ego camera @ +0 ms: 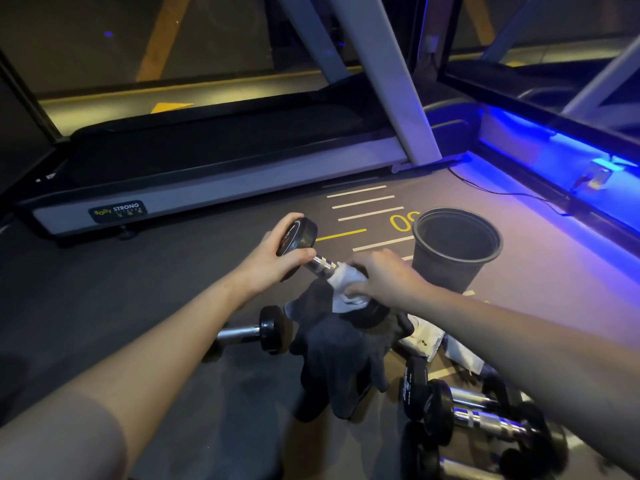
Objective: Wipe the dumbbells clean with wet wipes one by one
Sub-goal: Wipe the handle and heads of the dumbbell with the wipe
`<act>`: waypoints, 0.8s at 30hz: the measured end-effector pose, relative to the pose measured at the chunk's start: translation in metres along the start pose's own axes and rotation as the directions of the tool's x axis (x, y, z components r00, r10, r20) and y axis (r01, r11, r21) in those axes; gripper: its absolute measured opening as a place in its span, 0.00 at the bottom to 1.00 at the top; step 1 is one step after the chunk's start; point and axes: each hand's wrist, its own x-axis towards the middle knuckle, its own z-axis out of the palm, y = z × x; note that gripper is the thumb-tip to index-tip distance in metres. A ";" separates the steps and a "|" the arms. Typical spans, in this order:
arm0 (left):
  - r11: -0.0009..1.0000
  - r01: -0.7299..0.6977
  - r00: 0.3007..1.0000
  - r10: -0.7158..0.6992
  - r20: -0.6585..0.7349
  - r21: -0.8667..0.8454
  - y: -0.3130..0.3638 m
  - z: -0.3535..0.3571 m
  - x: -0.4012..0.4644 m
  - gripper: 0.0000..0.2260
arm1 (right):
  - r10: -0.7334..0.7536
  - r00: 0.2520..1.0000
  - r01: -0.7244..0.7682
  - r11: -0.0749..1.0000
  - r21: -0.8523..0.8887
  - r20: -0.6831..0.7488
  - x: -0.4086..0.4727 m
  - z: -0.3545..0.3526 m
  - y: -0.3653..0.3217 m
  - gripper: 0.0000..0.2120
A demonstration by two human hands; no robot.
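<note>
While held tilted, the dumbbell (313, 252) shows black heads, chrome handle.

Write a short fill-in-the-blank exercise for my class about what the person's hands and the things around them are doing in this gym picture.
1. The left hand grips the upper black end of a ____.
2. The right hand presses a white ____ against the chrome handle.
3. A dark empty bucket stands on the ____.
4. Behind the hands lies a ____ labelled Strong.

Missing words: dumbbell; wipe; floor; treadmill
</note>
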 end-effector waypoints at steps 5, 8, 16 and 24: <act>1.000 -0.005 1.000 0.005 0.009 -0.023 -0.004 -0.003 0.001 0.31 | 0.009 0.997 -0.002 0.995 0.095 -0.081 -0.007 -0.031 0.018 0.06; 1.000 -0.006 1.000 0.007 0.006 -0.031 -0.006 -0.003 0.000 0.31 | 0.141 0.974 -0.104 0.974 0.199 -0.180 -0.018 -0.032 0.043 0.04; 0.994 0.044 0.999 -0.045 -0.015 -0.096 -0.008 -0.005 -0.011 0.33 | 0.466 0.885 -0.359 0.648 0.672 0.023 -0.045 -0.008 0.056 0.06; 0.956 0.141 0.985 -0.162 -0.063 -0.257 -0.030 -0.007 -0.020 0.29 | 0.310 0.853 -0.475 0.122 0.872 0.421 -0.033 0.021 0.021 0.18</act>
